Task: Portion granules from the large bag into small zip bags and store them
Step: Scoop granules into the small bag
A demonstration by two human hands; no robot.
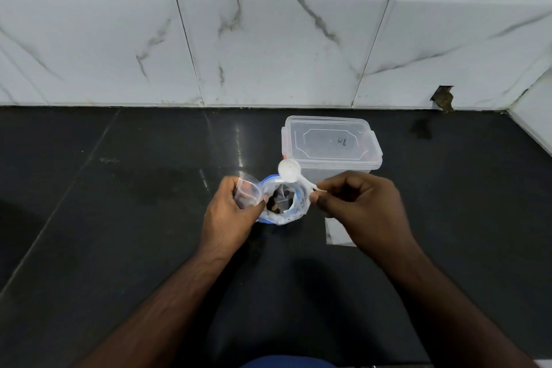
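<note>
While the left hand (pixel 231 206) grips a small clear zip bag (pixel 246 193) by its mouth and, it seems, the near rim of the large bag (pixel 283 203) as well, the right hand (pixel 361 206) pinches the handle of a white plastic scoop (pixel 287 170) between thumb and curled fingers, its bowl raised just above the large bag's opening and looking empty. The large bag stands on the dark counter (pixel 119 218), blue-edged mouth open, with brownish granules (pixel 273 205) visible low inside. The step in hand looks like dipping for a scoopful, and doing it well probably means keeping the large bag's mouth propped wide, sinking the scoop along the inner wall to reach the low contents, and lifting it level. The small bag's mouth should be held open right beside the large one, so the carry is short and stray granules fall back inside. A lidded clear container (pixel 331 143) waits just behind, and a flat pale sheet or bag (pixel 339 231) lies under the right wrist.
</note>
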